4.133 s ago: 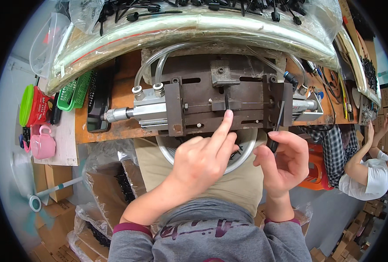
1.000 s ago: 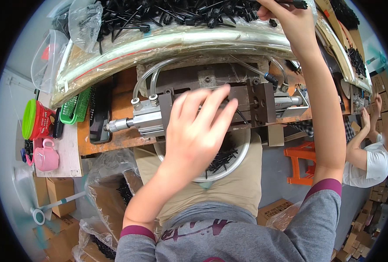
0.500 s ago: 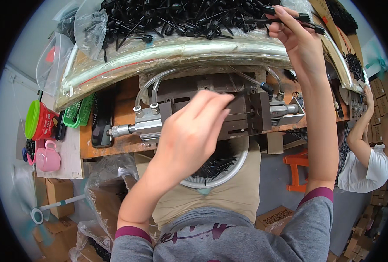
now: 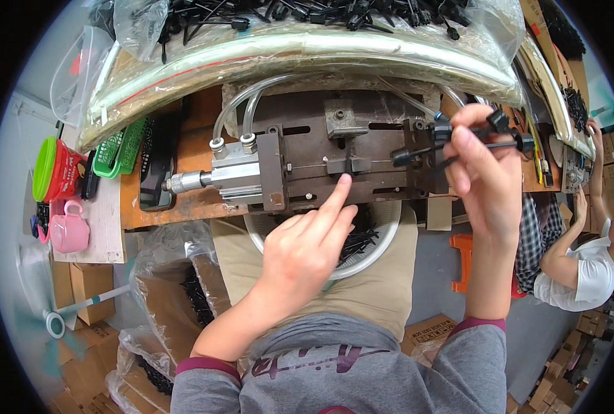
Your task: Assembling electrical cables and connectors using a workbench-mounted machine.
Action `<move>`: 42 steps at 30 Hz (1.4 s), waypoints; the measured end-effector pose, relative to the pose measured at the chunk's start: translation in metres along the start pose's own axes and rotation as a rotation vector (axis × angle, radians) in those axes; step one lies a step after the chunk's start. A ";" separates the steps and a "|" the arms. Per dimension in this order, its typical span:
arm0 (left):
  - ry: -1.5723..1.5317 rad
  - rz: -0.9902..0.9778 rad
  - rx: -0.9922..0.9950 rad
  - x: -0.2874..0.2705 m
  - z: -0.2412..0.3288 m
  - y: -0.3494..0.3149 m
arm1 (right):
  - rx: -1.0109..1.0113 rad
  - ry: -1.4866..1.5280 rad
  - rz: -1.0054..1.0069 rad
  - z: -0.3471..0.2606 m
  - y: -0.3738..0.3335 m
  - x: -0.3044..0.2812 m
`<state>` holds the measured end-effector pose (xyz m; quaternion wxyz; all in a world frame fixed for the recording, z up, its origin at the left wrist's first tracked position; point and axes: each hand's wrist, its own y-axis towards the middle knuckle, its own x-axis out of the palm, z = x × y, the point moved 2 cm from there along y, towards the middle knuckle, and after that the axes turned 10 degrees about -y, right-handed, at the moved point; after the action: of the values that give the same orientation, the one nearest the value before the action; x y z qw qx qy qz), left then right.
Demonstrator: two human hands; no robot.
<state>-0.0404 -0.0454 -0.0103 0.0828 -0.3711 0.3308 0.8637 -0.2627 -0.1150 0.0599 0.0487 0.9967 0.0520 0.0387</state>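
A few black plastic parts (image 4: 459, 141) sit pinched in the right hand (image 4: 483, 172), fingers clamped on them at the right end of the metal press (image 4: 334, 155) on the desk (image 4: 189, 138). Half a second ago that hand was up at the bag of black parts (image 4: 307, 14) behind the press; it has come down. The left hand (image 4: 307, 248), holding nothing, points its forefinger onto the press's middle slot, above the white bowl (image 4: 376, 241).

A single head-worn fisheye camera looks steeply down, close over the metal press (image 4: 334, 155) on the bench (image 4: 182, 159); the wearer's lap lies below the press, bagged black parts (image 4: 320, 14) beyond it, a co-worker (image 4: 583, 269) far right of it.
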 end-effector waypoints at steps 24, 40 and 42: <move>-0.662 -0.050 -0.019 -0.042 0.021 0.009 | 0.177 0.221 0.057 0.029 -0.035 0.008; 0.050 -0.030 -0.002 0.001 0.000 0.021 | 0.236 0.029 0.055 0.030 -0.053 0.014; -0.033 -0.029 -0.030 -0.004 0.003 0.022 | 0.258 0.068 -0.012 0.030 -0.054 0.017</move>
<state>-0.0479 -0.0604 0.0052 0.0950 -0.3628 0.3108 0.8733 -0.2487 -0.0623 0.0255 -0.0816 0.9925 0.0641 0.0653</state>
